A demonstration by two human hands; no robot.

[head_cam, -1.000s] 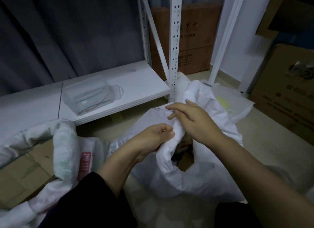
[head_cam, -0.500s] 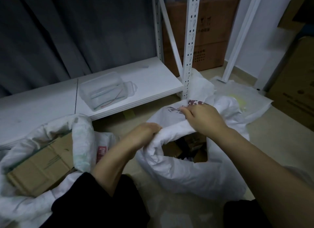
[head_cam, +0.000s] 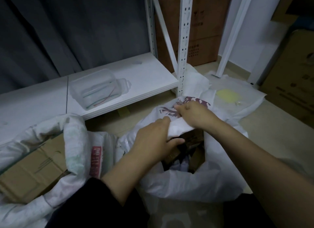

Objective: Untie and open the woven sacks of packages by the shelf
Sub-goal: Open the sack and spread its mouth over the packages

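- Two hands work the mouth of the nearer woven sack (head_cam: 195, 182), which sits on the floor directly in front of the shelf post (head_cam: 184, 46). The sack's near wall is white, soft and crumpled, standing slackly around a dark opening.
- Handling, judged: the woven cloth looks light, limp and somewhat slippery, so it should fold and roll easily but will not hold a shape unaided. The rim is the sensible place to grasp, since the walls lower down offer only loose fabric.
- Left hand (head_cam: 153, 139): clenched over the rolled rim on the side of the mouth away from the shelf post, thumb reaching inside the opening.
- Contents: brown cardboard packages (head_cam: 190, 151) and darker items show through the mouth, apparently jumbled. Their weight probably anchors the base, so pulling the rim should not drag the sack.
- Right hand (head_cam: 193, 114): fingers curled, grasping the far rim just short of the shelf post, pressing the fabric beside a dark red printed mark (head_cam: 190, 104).
- Mouth state, judged: already untied and partly spread; rolling the rim down further appears to be the remaining work here.
- Second woven sack (head_cam: 74, 143): well to the left of the shelf post, by the shelf board (head_cam: 149, 78), open, rim rolled, a large cardboard box (head_cam: 32, 166) showing inside.
- Clear plastic container (head_cam: 96, 88): on the shelf board, left of the shelf post.
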